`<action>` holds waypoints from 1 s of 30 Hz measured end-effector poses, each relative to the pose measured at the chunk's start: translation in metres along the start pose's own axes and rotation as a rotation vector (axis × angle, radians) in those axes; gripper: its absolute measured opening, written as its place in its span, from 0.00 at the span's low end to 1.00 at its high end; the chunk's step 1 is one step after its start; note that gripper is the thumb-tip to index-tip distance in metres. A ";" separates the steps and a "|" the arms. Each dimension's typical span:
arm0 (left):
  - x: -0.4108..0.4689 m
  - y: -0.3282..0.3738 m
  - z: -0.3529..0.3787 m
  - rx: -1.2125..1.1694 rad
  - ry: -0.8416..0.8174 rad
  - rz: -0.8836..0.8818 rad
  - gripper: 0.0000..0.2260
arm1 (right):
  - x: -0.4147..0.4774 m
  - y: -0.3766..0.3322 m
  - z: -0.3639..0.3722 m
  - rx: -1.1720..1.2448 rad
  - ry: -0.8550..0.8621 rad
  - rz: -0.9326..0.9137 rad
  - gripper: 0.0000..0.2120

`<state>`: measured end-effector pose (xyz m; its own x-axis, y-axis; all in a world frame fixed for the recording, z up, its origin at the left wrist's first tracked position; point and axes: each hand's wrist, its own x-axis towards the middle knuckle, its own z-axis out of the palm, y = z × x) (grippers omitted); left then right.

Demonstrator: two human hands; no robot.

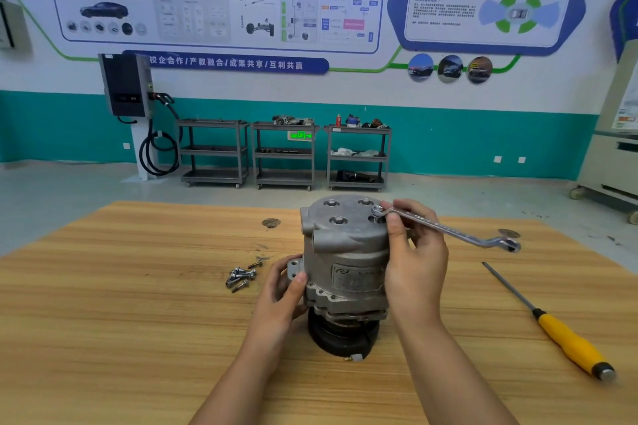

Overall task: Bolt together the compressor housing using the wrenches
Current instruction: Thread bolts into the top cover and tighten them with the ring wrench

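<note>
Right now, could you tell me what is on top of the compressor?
The wrench, held by the right hand, has its ring end over a bolt at the top's right edge. Three recessed holes show beside it. The ring hides the bolt head.

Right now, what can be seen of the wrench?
The wrench is a slim, silvery, metal-looking double-ended ring spanner with cranked ends; its stamped markings are too blurred to read. One ring sits over a bolt on top of the compressor housing. The shank runs right and slightly down, its far ring free above the table. The right hand pinches the shank beside the seated ring.
</note>
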<state>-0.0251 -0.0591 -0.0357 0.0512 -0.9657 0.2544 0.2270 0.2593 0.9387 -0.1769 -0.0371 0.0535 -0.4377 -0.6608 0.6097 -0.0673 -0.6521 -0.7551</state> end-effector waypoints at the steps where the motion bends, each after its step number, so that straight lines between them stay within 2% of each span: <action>1: 0.000 0.000 -0.001 -0.002 0.001 -0.002 0.18 | -0.002 0.001 -0.002 -0.058 -0.036 -0.033 0.14; 4: 0.002 -0.001 -0.003 -0.010 0.003 -0.007 0.18 | -0.005 0.003 -0.010 -0.206 -0.100 -0.159 0.11; 6: 0.002 -0.001 -0.003 -0.018 0.004 -0.013 0.19 | -0.004 0.003 -0.014 -0.252 -0.139 -0.261 0.12; 11: 0.001 -0.002 -0.003 -0.019 0.009 -0.023 0.14 | 0.011 -0.008 -0.010 -0.332 -0.187 -0.290 0.06; 15: 0.001 -0.001 -0.003 -0.022 0.009 -0.024 0.15 | 0.022 -0.018 -0.004 -0.409 -0.273 -0.216 0.08; 17: 0.002 -0.001 -0.003 -0.025 0.012 -0.025 0.16 | 0.025 -0.021 0.000 -0.438 -0.298 -0.121 0.08; 20: 0.001 0.001 -0.001 -0.021 0.011 -0.017 0.16 | 0.030 -0.022 0.007 -0.492 -0.268 -0.054 0.08; 25: 0.000 0.002 -0.001 -0.006 0.014 -0.019 0.14 | 0.040 -0.019 0.016 -0.589 -0.244 0.089 0.02; 28: 0.000 0.003 0.000 -0.014 0.018 -0.025 0.15 | 0.041 -0.014 0.014 -0.684 -0.209 0.172 0.11; 30: 0.000 0.003 0.000 -0.010 0.016 -0.025 0.16 | 0.040 -0.013 0.013 -0.612 -0.184 0.248 0.11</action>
<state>-0.0248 -0.0583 -0.0327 0.0611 -0.9719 0.2273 0.2379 0.2354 0.9423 -0.1813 -0.0598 0.0905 -0.3499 -0.8511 0.3914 -0.5031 -0.1817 -0.8449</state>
